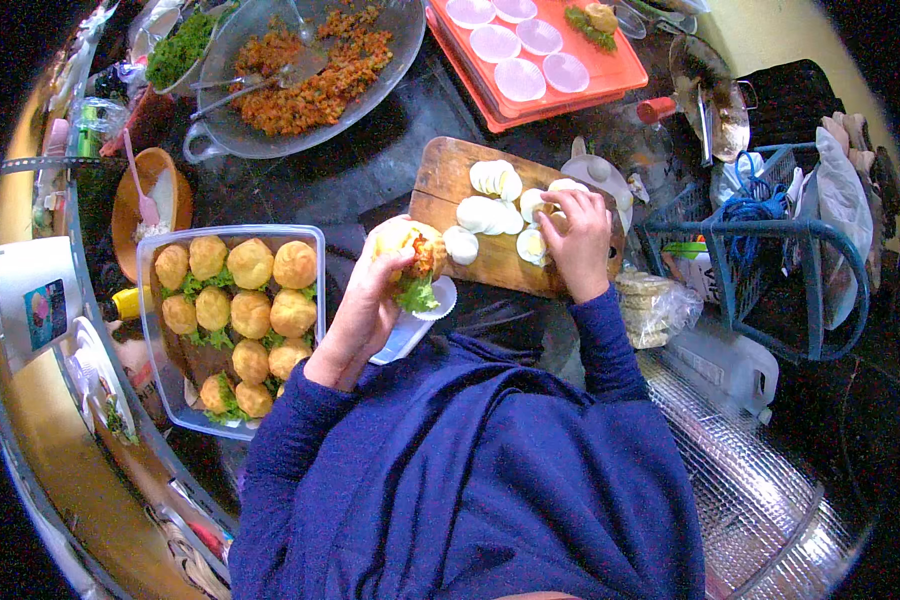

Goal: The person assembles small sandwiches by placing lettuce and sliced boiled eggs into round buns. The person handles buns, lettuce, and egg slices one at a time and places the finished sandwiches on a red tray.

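Observation:
My left hand (375,296) holds a filled bun (412,251), with orange-red filling and a green lettuce leaf (418,294) showing at its side. A white paper cup (442,298) lies just below it. Over the right part of a wooden cutting board (450,172), the fingers of my right hand (579,240) touch the boiled egg slices (532,204); whether they grip one I cannot tell. More egg slices (495,180) lie in overlapping rows on the board. At the left, a clear plastic container (321,259) holds several golden buns (251,262) with lettuce.
Beyond the container stands a large metal pan (225,135) of orange-brown filling (307,82) with spoons. Paper cups (520,79) sit on a red lid (615,67) at the top. A blue plastic basket (765,225) is at the right, a brown bowl (124,217) at the left.

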Available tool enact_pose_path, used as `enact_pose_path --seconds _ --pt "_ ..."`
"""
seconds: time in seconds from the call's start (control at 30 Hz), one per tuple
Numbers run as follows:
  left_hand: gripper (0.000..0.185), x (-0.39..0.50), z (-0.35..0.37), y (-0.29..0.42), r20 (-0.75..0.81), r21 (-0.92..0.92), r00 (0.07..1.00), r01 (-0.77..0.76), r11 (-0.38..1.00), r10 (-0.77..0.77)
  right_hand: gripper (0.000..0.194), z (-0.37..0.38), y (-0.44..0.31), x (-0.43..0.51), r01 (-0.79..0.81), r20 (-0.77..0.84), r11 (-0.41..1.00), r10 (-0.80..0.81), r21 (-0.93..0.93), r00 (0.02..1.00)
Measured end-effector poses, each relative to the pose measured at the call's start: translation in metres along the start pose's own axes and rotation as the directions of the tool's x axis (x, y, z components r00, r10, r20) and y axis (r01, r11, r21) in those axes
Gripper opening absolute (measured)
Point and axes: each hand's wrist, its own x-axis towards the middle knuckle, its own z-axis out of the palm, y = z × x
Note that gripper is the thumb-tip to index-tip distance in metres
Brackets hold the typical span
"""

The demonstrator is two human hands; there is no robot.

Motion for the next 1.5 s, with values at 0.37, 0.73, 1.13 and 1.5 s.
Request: enact_pose_path --seconds 0.37,0.73,1.13,1.5 --pt "0.058 0.002 -0.003 -0.004 -0.003 0.066 1.0 -0.006 0.998 0.007 0.02 0.001 0.01 0.005 0.013 0.06 0.998 -0.016 0.057 0.998" --pt "0.055 0.0 -0.003 -0.003 -0.008 0.0 1.0 0.004 1.0 -0.004 0.015 -0.004 0.006 -0.001 -0.001 0.06 0.999 -0.001 0.046 0.998" --pt "0.051 -0.002 -0.002 0.001 -0.011 -0.117 1.0 0.025 0.993 -0.027 0.015 -0.012 0.005 0.009 -0.101 0.13 0.952 0.066 0.287 0.989" --pt "0.051 -0.002 -0.013 -0.002 -0.046 -0.103 0.998 -0.035 0.994 0.031 0.019 -0.04 -0.045 0.023 -0.324 0.256 0.752 0.211 0.575 0.943"
